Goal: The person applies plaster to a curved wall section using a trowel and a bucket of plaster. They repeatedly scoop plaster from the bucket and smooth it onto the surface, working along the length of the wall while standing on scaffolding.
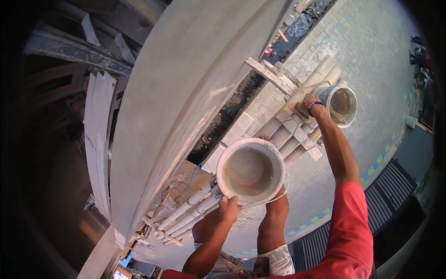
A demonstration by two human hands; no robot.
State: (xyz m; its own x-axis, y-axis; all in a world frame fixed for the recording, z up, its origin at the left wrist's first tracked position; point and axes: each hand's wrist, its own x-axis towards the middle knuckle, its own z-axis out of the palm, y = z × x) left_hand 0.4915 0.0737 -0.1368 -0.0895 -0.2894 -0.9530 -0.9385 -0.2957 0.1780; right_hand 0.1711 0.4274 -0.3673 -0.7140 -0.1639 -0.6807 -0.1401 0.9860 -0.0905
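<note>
From up here the view drops steeply down a pale plastered wall (186,93) that curves away at ten o'clock. The person's left hand (228,208) is clamped on the near rim of a white bucket (251,170), fingers curled over the edge at about seven o'clock on the rim. The bucket sits dead centre in the view, mouth up, its inside smeared with grey mortar and a reddish patch at the bottom; it hangs over the person's bare knees (274,209), and whether it rests on them I cannot tell.

The right arm, in a red sleeve (350,232), stretches out toward two o'clock. The right hand (310,103), with a beaded bracelet (315,104) at the wrist, lies on the bamboo poles (297,121) of the scaffold; its fingers are turned away from me, so I cannot tell whether they grip or just press flat. Just beside that hand, at three o'clock from it, a second bucket (343,103) stands lower down with wet grey mix in it and a stick-like handle (337,116) leaning inside.

Wooden planks (272,74) cross the poles at one o'clock. More pale poles (190,209) run off toward eight o'clock from the white bucket. Far below, brick paving (367,42) spreads out toward one and two o'clock.
</note>
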